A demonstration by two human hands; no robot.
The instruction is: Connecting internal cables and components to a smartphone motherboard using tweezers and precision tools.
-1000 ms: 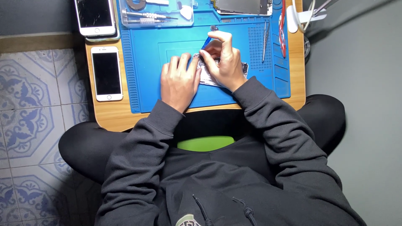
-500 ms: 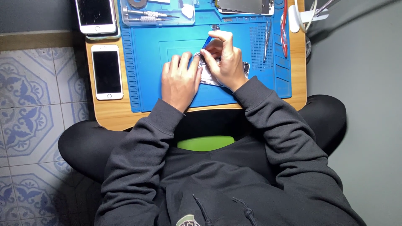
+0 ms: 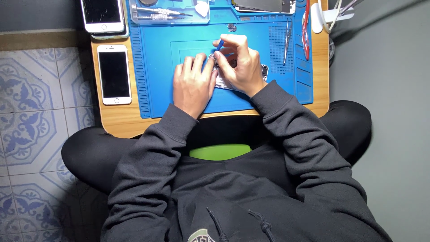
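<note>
Person: sits cross-legged on the floor in a dark hoodie, seen from above. A green thing shows at the lap.
Table: a small wooden table stands right in front of the legs.
Mat: a blue mat covers most of the table top.
Left hand: the left hand lies flat on the mat, palm down, fingers spread a little. The fingertips press on the left end of the open phone. It is not wrapped around anything.
Open phone: the open phone lies on the mat under both hands. Only small bits of it show between and beside them.
Right hand: the right hand is bent over the open phone, just beside the left hand. The fingers are pinched tight on a blue tool.
Blue tool: the blue tool is thin and sticks up from the pinch. The tip is hidden, so I cannot tell what it touches.
White phone: a white phone with a dark screen lies on the wood, left of the mat.
Tweezers: thin tweezers lie on the mat, right of the hands.
Red tool: a red tool lies farther right.
Second phone: another white phone lies at the far left corner.
Screwdrivers: two screwdrivers lie in a clear tray at the far edge.
</note>
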